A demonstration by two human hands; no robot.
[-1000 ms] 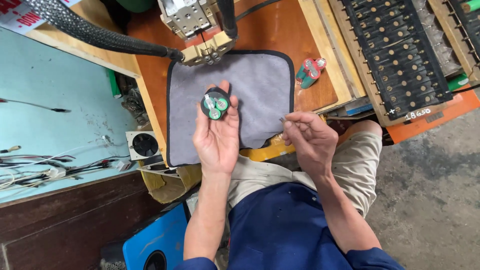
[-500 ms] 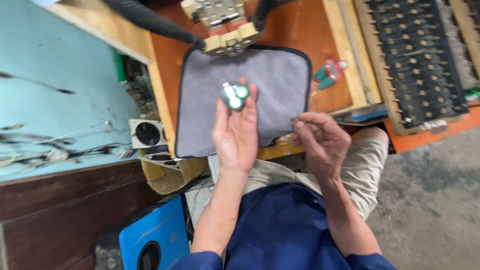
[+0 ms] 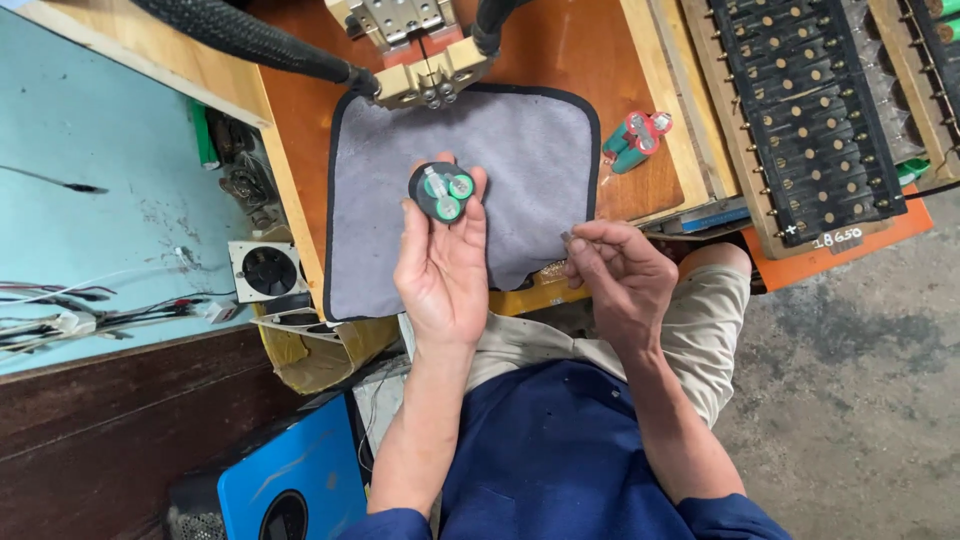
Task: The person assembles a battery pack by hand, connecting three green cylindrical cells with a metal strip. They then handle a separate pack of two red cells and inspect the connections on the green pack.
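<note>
Your bench (image 3: 560, 40) is orange-brown wood with a raised rim. On it lie a grey cloth (image 3: 530, 160) with dark edging, a small cell pack (image 3: 633, 141) just right of it, and a welder head (image 3: 425, 55) at the cloth's far edge.

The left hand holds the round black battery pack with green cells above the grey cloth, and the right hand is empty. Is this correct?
Not fully. In the head view the right hand is not empty: its fingertips pinch a small thin metal piece. The rest is right: the left hand holds the round black battery pack with green cells above the grey cloth.
</note>
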